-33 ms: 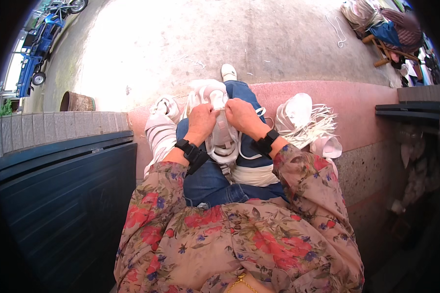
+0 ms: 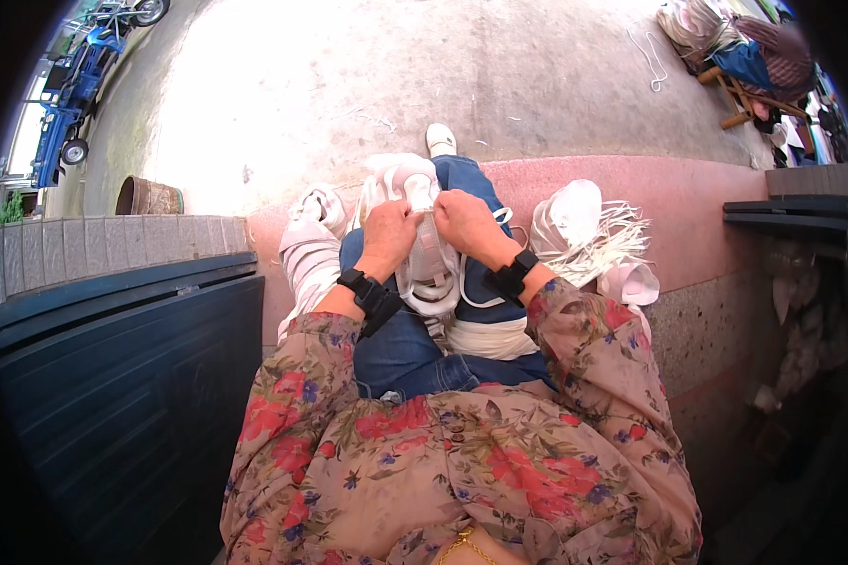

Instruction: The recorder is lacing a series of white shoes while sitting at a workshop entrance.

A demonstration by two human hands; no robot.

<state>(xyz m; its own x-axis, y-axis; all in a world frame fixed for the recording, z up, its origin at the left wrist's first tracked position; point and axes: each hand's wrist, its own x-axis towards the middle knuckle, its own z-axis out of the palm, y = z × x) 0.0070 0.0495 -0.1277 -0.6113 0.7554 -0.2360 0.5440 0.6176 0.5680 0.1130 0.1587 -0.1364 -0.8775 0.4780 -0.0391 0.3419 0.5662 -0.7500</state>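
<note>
A white shoe upper (image 2: 431, 256) lies across my lap between my jeans-covered knees, its rounded end toward my body. My left hand (image 2: 391, 231) is closed in a pinch at its left edge. On the other edge my right hand (image 2: 465, 224) is closed too, knuckles up. A pale shoelace (image 2: 425, 209) runs between the thumbs; the fingertips partly hide it. Beyond the hands, more white shoe material (image 2: 400, 176) rests over my knee. A thin white cord curves over the jeans beside the right hand.
Stacked whitish shoe uppers (image 2: 313, 254) stand at my left. At my right lie a bundle of white laces (image 2: 608, 235) and a white cup-shaped piece (image 2: 628, 282). Blue door panels (image 2: 132, 377) flank the step. A brown pot (image 2: 149, 196) and a loaded wooden stool (image 2: 737, 99) stand farther out.
</note>
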